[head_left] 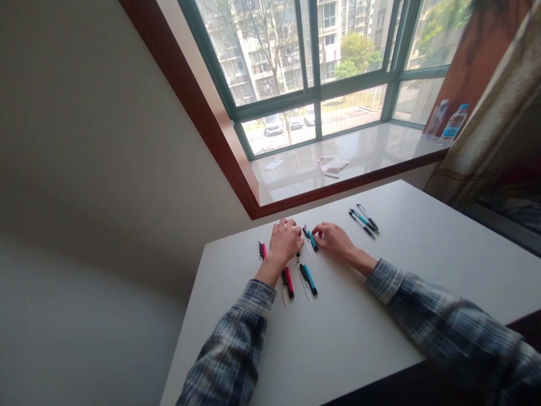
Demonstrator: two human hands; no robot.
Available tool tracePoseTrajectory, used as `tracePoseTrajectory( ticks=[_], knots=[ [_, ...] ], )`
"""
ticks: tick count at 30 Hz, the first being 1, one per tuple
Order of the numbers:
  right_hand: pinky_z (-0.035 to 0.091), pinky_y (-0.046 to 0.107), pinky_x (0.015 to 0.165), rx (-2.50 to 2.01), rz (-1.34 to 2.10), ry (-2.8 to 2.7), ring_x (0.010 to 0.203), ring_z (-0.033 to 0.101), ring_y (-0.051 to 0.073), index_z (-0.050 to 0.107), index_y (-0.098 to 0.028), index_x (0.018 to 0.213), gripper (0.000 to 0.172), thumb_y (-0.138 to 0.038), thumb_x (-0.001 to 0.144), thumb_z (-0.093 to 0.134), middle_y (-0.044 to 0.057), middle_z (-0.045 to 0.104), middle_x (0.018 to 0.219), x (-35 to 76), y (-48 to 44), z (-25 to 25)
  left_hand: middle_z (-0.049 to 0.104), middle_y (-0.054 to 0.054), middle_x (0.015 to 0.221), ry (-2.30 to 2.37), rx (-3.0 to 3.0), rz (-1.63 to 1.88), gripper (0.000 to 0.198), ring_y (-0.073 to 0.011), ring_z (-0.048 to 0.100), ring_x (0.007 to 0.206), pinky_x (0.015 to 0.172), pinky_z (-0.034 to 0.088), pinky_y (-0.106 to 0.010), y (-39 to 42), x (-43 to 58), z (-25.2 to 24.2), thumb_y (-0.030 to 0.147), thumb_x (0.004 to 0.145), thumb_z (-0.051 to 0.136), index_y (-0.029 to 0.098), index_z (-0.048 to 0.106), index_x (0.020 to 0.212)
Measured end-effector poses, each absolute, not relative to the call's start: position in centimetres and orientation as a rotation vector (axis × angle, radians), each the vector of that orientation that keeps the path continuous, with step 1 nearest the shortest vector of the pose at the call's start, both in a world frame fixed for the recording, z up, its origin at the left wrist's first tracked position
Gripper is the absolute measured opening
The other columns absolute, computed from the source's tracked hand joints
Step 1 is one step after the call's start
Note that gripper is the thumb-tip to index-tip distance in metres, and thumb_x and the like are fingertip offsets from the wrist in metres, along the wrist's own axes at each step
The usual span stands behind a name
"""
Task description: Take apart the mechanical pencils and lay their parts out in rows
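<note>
My left hand is over the white table, its fingers curled and bent down; what its fingertips hold, if anything, is hidden. My right hand lies low, thumb and fingertips together at a blue pen barrel with a black grip. Next to that barrel are a small black pen part and a thin white refill. Nearer me lie another blue barrel and a red barrel, each beside dark parts and a refill. A pink-red barrel shows left of my left hand.
Several whole pens lie at the table's back right. The white table meets the wall at its far edge. Behind it, a window sill bears a crumpled cloth and two plastic bottles. A curtain hangs at the right.
</note>
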State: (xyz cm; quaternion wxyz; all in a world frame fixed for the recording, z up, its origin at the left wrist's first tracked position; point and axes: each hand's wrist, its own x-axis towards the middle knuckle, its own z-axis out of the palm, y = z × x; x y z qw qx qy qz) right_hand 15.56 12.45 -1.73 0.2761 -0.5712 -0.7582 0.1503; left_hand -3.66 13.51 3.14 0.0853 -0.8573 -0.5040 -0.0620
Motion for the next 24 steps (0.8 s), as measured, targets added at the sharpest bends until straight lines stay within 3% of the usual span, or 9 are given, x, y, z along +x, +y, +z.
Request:
tracePoseTrajectory(
  ticks=[9,24],
  knots=[
    [0.043,0.025,0.072,-1.516,0.404,-2.032,0.077,0.063,0.016,0.078,-0.023,0.1,0.017,-0.022,0.093,0.061,0.004,0.07,0.092,15.56,12.58,-1.78,0.068,-0.011,0.117,-1.484,-2.529,-0.199,0.018,-0.0309,0.053,0.114,0.093,0.044,-0.044,13.55,-3.36,2.74,0.038,0.089,0.069,0.021,0.075,0.09],
    [0.043,0.025,0.074,-1.499,0.405,-2.016,0.075,0.063,0.015,0.077,-0.022,0.099,0.018,-0.025,0.095,0.06,0.004,0.07,0.09,15.45,12.55,-1.52,0.068,-0.012,0.118,-1.486,-2.55,-0.22,0.016,-0.0306,0.054,0.115,0.092,0.046,-0.045,13.49,-3.12,2.88,0.029,0.094,0.063,0.02,0.076,0.097]
  ],
)
